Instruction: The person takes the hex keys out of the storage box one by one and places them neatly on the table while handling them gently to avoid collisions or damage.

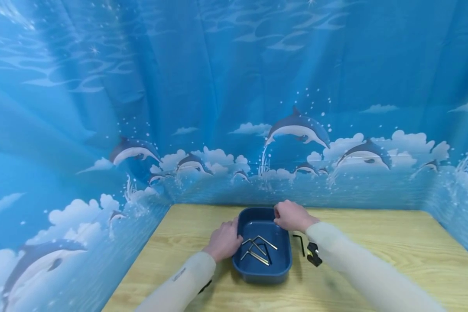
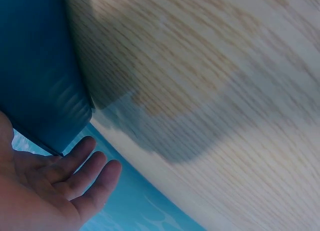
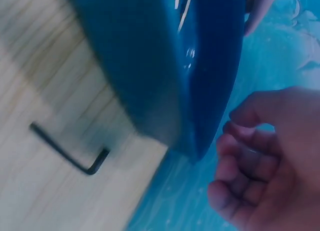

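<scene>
A dark blue rectangular tray stands on the table, holding several brass-coloured hex keys and what looks like a black one. My left hand grips its left rim, thumb inside and fingers outside; the left wrist view shows those fingers loosely bent beneath the tray's edge. By the far right corner hovers my right hand, fingers loosely curled and thumb tip close to the index finger. Nothing shows between them in the right wrist view, where the hand is apart from the tray wall.
A black hex key lies on the wooden table just right of the tray, under the right forearm. Black wrist gear hangs below the right sleeve. A blue curtain printed with dolphins rises behind the table and along its sides.
</scene>
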Action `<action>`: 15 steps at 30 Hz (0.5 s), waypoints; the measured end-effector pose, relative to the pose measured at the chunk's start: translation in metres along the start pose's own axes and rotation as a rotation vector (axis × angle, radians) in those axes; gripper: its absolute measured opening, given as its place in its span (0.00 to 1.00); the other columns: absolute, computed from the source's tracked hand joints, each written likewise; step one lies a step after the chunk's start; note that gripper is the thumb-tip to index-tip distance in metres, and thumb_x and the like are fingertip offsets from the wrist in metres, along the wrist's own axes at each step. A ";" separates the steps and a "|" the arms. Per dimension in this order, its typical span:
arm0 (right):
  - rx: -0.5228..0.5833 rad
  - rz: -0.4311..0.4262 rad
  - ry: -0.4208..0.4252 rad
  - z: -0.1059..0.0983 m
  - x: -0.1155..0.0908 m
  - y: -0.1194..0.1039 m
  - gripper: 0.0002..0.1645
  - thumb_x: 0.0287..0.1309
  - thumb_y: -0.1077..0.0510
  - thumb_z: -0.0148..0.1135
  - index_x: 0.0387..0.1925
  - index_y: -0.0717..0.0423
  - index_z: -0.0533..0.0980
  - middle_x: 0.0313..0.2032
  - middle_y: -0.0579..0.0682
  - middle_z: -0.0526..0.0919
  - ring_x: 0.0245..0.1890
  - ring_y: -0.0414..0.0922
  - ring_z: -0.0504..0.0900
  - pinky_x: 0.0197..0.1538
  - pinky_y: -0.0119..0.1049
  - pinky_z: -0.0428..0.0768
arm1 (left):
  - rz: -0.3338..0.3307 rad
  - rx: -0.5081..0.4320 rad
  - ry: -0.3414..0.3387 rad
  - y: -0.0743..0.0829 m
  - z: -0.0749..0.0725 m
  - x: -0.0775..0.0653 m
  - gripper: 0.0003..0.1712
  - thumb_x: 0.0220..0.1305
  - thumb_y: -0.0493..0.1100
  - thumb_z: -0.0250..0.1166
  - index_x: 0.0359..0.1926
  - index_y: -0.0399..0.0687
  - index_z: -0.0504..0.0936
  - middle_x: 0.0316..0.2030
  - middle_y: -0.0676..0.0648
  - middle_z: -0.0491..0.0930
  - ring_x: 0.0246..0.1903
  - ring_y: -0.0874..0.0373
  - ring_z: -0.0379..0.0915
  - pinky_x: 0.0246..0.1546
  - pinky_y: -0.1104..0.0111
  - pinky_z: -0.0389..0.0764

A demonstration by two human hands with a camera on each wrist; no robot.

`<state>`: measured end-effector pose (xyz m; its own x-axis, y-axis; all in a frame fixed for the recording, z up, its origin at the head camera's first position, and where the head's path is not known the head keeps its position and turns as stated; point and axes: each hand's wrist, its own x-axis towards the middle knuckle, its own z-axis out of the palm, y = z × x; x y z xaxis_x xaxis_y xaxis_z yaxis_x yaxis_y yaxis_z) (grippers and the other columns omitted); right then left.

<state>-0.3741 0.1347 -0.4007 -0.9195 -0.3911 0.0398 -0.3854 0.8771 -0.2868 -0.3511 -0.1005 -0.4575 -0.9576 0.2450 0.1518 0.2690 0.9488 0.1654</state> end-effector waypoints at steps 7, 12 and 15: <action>-0.020 -0.086 -0.160 0.006 0.015 -0.022 0.08 0.56 0.56 0.59 0.22 0.47 0.76 0.17 0.42 0.74 0.17 0.39 0.70 0.23 0.35 0.69 | 0.008 -0.007 0.003 -0.002 0.002 0.001 0.36 0.61 0.50 0.56 0.67 0.42 0.60 0.54 0.40 0.74 0.53 0.47 0.70 0.47 0.53 0.75; -0.063 -0.086 -0.221 0.011 0.025 -0.034 0.06 0.55 0.58 0.59 0.25 0.46 0.78 0.21 0.41 0.76 0.20 0.38 0.73 0.25 0.34 0.72 | 0.010 0.010 0.002 -0.002 0.004 0.001 0.36 0.61 0.51 0.56 0.67 0.42 0.60 0.52 0.41 0.75 0.51 0.48 0.72 0.44 0.54 0.76; -0.062 -0.067 -0.245 0.013 0.029 -0.039 0.07 0.55 0.60 0.58 0.25 0.47 0.78 0.20 0.42 0.76 0.20 0.39 0.72 0.24 0.34 0.71 | 0.012 0.017 0.010 -0.002 0.005 0.002 0.36 0.60 0.51 0.56 0.66 0.42 0.60 0.51 0.41 0.75 0.50 0.48 0.72 0.42 0.54 0.77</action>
<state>-0.3845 0.0857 -0.4006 -0.8488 -0.4978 -0.1782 -0.4554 0.8595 -0.2319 -0.3535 -0.1007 -0.4624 -0.9531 0.2549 0.1633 0.2789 0.9491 0.1465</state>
